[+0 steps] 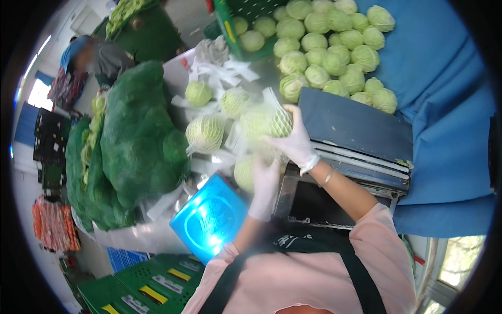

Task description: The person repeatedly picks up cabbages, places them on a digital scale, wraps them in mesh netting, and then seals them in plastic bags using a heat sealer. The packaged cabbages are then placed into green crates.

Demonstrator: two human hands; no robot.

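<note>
My right hand (295, 137), in a white glove with a bracelet at the wrist, grips a cabbage in white foam netting (281, 123). My left hand (266, 176), also gloved, is blurred just below; whether it holds anything is unclear. Beside it sits a pale green cabbage (244, 173). Further left lie a netted cabbage (205, 134), another netted one (235, 102) and a bare cabbage (198, 93). White foam net sleeves (223, 72) lie bunched behind them on the metal table (157, 235). A blurred pale round shape is under the right hand's cabbage.
Many bare cabbages (333, 59) are piled at the back right, beside a green crate (235, 51). A grey machine (353, 129) stands right, a blue plastic container (211, 216) front left. Green mesh sacks (141, 137) fill the left. A person (94, 59) bends at the far left.
</note>
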